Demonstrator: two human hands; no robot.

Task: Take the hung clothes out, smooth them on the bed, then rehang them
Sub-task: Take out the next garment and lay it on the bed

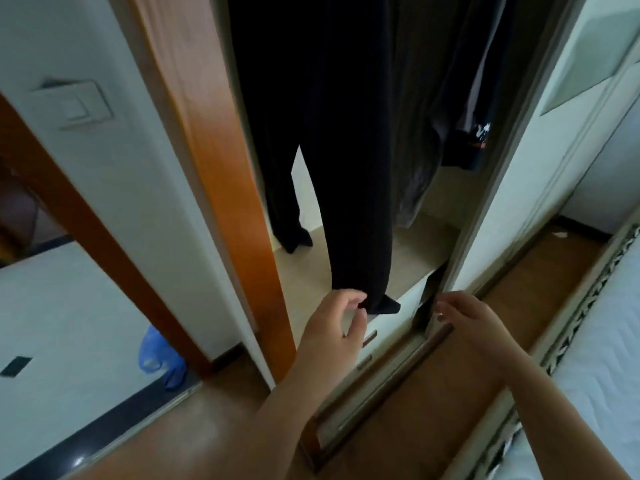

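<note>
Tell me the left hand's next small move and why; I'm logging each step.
Probably close on the hem and lift it: the left hand touches the bottom of the black trousers, which hang in the wardrobe; the right hand holds nothing.

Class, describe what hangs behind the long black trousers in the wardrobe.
Behind the long black trousers hang a grey garment and a dark printed garment. The trousers hide whatever lies further left.
</note>
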